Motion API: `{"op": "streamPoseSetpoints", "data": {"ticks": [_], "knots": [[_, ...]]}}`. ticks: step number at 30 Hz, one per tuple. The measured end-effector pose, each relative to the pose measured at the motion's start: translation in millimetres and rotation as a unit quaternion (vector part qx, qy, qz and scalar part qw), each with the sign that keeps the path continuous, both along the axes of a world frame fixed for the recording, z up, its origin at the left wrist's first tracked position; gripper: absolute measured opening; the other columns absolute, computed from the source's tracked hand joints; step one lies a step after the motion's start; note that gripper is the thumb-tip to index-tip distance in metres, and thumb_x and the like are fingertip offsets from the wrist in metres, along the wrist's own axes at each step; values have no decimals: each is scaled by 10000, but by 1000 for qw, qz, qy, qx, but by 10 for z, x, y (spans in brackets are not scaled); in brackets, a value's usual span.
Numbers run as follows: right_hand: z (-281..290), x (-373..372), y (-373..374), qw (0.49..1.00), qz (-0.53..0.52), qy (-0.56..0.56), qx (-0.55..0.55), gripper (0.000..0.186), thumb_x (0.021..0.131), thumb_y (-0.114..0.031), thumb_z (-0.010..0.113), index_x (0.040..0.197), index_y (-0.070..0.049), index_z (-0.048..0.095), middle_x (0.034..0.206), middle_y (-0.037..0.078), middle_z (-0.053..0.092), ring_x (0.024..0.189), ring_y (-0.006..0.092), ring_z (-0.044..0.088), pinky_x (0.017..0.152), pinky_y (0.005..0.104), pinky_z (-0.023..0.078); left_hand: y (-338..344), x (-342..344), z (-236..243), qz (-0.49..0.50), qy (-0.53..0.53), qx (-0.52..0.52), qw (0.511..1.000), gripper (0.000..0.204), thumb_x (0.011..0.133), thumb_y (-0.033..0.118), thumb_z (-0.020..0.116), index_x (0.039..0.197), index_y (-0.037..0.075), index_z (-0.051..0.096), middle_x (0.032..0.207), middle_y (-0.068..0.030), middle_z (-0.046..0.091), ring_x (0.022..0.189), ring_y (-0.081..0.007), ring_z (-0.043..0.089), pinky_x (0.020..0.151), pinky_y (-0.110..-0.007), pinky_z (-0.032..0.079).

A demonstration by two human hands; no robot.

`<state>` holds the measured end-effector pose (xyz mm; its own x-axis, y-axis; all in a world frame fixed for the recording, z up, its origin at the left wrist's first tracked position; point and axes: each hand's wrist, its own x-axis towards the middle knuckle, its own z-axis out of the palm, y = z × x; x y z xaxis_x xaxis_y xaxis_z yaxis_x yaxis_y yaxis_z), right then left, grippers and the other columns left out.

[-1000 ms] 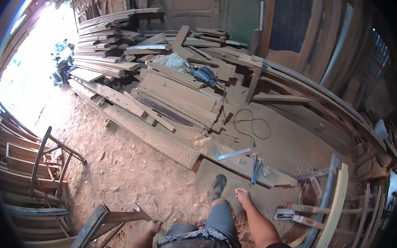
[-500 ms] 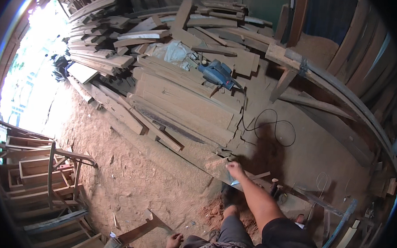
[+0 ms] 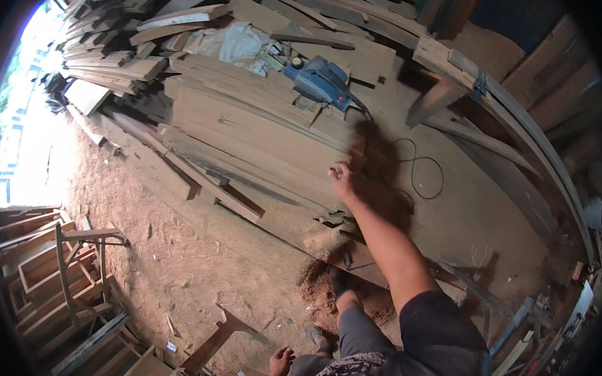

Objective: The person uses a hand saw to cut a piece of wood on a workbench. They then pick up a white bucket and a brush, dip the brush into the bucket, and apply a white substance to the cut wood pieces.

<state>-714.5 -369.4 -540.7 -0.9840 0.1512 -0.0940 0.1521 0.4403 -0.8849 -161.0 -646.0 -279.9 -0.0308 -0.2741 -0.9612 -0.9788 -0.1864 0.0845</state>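
Blue planer (image 3: 320, 82): rests on boards (image 3: 249, 132), seemingly for your easy reach.
Right hand (image 3: 342, 180): outstretched over them; grip, cannot tell.
Left hand (image 3: 281, 362): low, curled; grip, cannot tell.

The right hand (image 3: 341, 178), fingers curled, is over wooden planks (image 3: 249, 139) near a blue electric hand planer (image 3: 320, 81). The left hand (image 3: 281, 362) hangs beside the grey shorts (image 3: 362, 337).
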Motion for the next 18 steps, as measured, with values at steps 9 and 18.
{"op": "streamPoseSetpoints", "data": {"ticks": [9,18], "knots": [[510,-26,-315,986,27,-31,161,950,891,-233,803,1664,-126,262,1735,247,56,1561,450,265,1252,507,335,-103,462,-98,43,14,9,999,418,1026,275,680,1307,-34,667,1177,-166,752,1033,-275,742,889,-374,578],[903,4,-180,963,85,-140,216,733,937,-401,735,1543,-94,460,1644,181,387,1506,377,402,1220,482,378,-372,-1501,-1396,-410,205,-107,882,981,827,628,809,1511,14,467,1491,-341,487,1388,-507,474,1161,-526,418]]}}
